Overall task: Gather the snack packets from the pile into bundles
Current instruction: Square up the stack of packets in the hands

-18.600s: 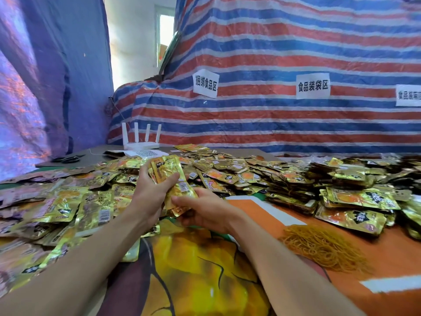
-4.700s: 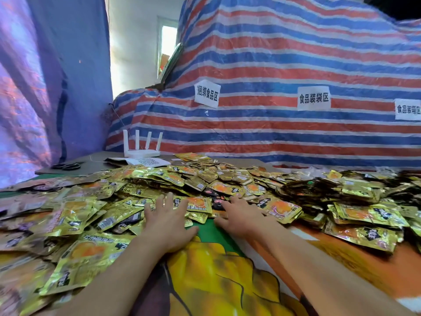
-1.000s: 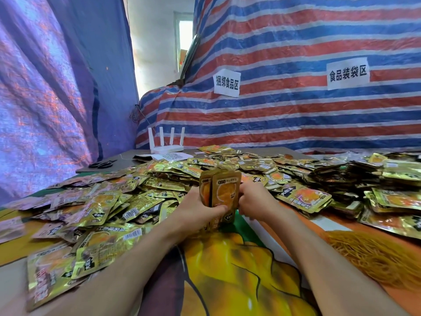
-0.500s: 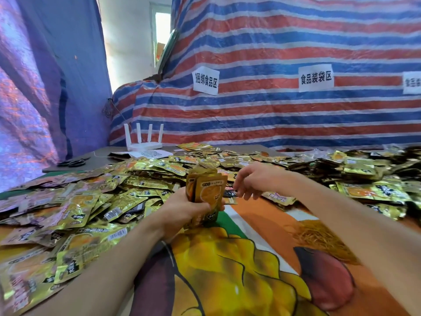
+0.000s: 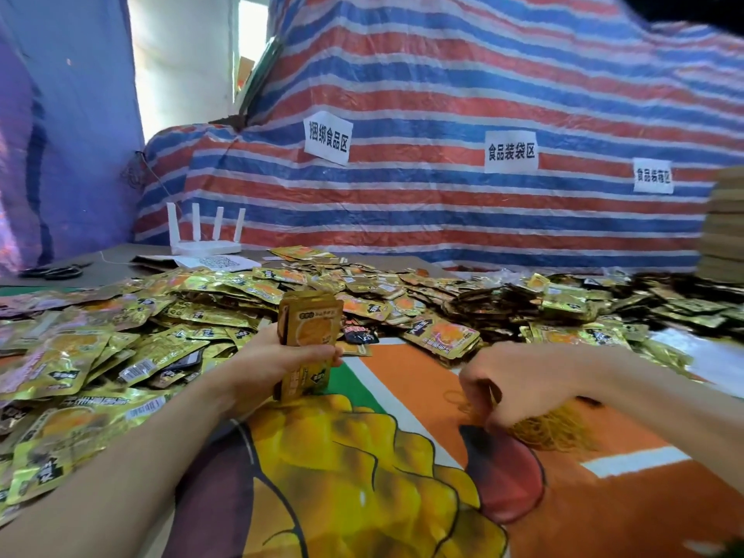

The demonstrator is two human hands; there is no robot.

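We gripped an upright stack of packets (image 5: 312, 328) in our left hand (image 5: 273, 362) beside the pile (image 5: 201, 308), while our right hand (image 5: 523, 380), fingers curled, pinched at the rubber bands (image 5: 555, 430), so looping one around the stack seemed next.

Striped tarp (image 5: 443, 94) with paper signs (image 5: 328, 143) behind; bright window (image 5: 251, 42) at left
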